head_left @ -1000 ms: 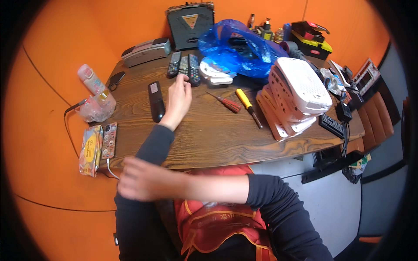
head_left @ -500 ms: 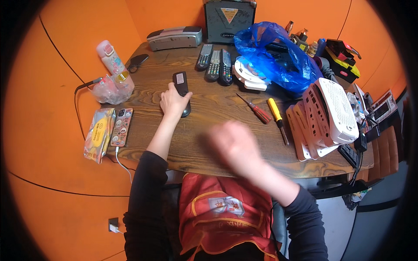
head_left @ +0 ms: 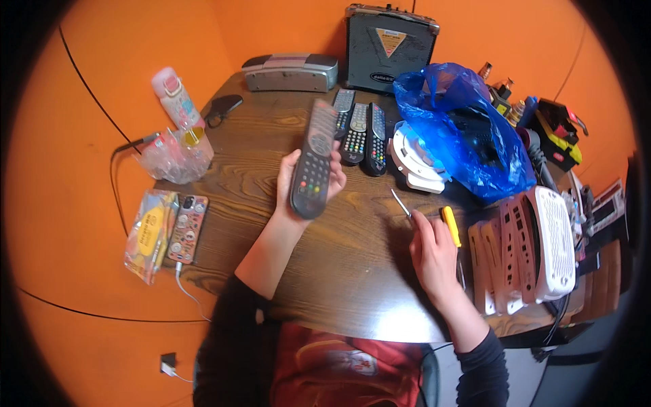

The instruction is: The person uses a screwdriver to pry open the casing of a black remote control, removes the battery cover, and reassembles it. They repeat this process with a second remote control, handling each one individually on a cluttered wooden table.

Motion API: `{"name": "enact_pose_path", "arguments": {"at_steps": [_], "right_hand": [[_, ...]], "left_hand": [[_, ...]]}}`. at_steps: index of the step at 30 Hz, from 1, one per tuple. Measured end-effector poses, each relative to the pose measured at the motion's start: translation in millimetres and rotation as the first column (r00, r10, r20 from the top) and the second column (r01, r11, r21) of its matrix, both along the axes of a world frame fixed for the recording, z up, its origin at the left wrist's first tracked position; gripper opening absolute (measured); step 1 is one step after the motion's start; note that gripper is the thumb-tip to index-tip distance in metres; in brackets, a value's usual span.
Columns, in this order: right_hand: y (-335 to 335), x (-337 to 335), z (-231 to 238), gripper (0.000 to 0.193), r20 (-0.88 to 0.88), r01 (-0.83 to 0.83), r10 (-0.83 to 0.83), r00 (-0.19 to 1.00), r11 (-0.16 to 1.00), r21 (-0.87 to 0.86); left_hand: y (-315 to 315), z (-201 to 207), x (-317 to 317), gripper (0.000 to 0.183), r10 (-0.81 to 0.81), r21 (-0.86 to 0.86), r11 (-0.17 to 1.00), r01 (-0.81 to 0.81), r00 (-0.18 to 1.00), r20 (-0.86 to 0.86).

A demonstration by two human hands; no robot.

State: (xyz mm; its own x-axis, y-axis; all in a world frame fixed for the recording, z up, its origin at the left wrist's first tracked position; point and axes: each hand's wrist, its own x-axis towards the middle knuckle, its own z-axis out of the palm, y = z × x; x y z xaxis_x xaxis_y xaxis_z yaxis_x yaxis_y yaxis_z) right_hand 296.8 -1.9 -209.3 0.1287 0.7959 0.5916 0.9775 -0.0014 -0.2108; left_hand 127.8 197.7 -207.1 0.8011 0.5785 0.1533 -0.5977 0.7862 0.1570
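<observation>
A dark remote control (head_left: 314, 163) is raised above the wooden table in my left hand (head_left: 287, 182), its button side up and slightly blurred. My fingers and thumb wrap its sides. My right hand (head_left: 435, 256) is closed over the handle of a screwdriver (head_left: 401, 202). Only the metal shaft shows; the handle is hidden under my fingers. Just right of that hand lies a second screwdriver with a yellow handle (head_left: 450, 226). Three more remotes (head_left: 355, 138) lie side by side beyond my left hand.
White router-like casings (head_left: 522, 251) stand at the right. A blue plastic bag (head_left: 468, 136) and a round white device (head_left: 415, 159) lie behind. At the left are a phone (head_left: 188, 229) on a cable, a wipes packet (head_left: 150, 234) and a pink bottle (head_left: 178, 100). A speaker box (head_left: 390, 51) stands at the back.
My left hand has lifted the remote off the table and turned it button side up. My right hand has moved right, onto the red-handled screwdriver. The view has shifted.
</observation>
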Motion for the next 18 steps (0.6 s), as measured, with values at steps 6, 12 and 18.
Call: {"name": "enact_pose_path", "arguments": {"at_steps": [6,12,18], "right_hand": [[-12,-9,15,0.032,-0.839,-0.171,0.07,0.54,0.985,-0.028],[-12,-7,15,0.037,-0.606,-0.199,0.135,0.784,0.979,-0.038],[-12,-3,17,0.031,-0.495,-0.193,0.187,0.848,0.98,0.04]], "left_hand": [[-36,-11,5,0.034,0.079,0.053,0.997,-0.061,0.87,-0.486],[-34,-11,8,0.046,-0.003,0.119,0.992,0.036,0.963,-0.268],[-38,-11,7,0.059,0.104,0.307,0.951,0.022,0.916,-0.388]]}}
